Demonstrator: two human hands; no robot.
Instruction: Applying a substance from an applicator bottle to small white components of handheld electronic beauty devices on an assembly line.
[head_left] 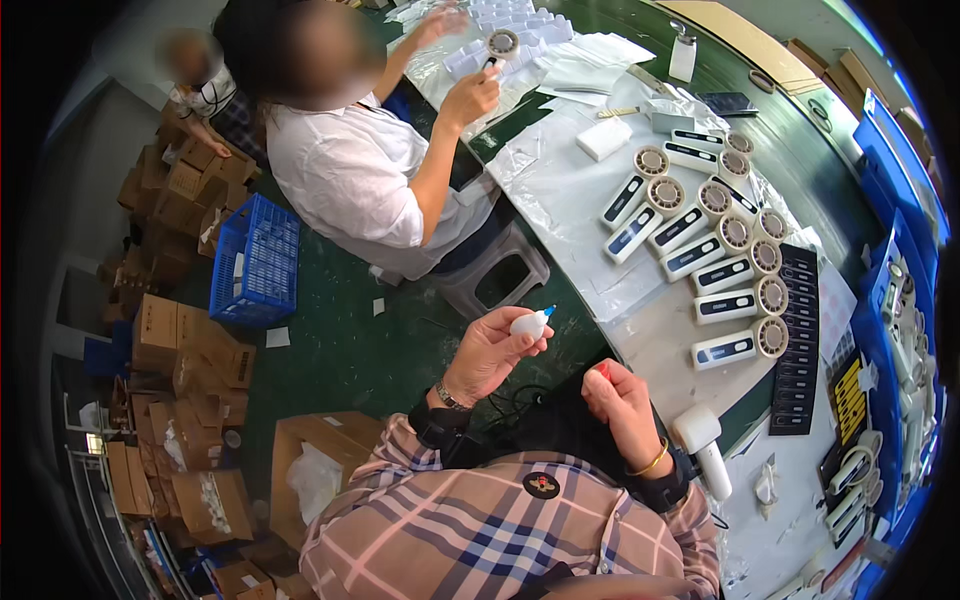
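My left hand (pixel 482 358) is closed round a small white dropper bottle (pixel 529 324) with a blue tip pointing up and to the right. My right hand (pixel 622 408) pinches a tiny red piece (pixel 604 371), perhaps a cap; the fingers partly hide it. Both hands are in front of my body, apart from each other, just off the table's near edge. Beside my right wrist a white handheld fan (pixel 706 452) lies at the table edge. Several more white fans with round grilles and dark panels, such as this fan (pixel 740 343), lie in rows on the table.
A black strip sheet (pixel 795 340) lies right of the fans, near blue bins (pixel 868 290) with more fans. At the left a co-worker (pixel 350 180) sits on a grey stool (pixel 495 272), holding a fan (pixel 502 45). A blue crate (pixel 255 262) and cardboard boxes (pixel 155 335) stand on the floor.
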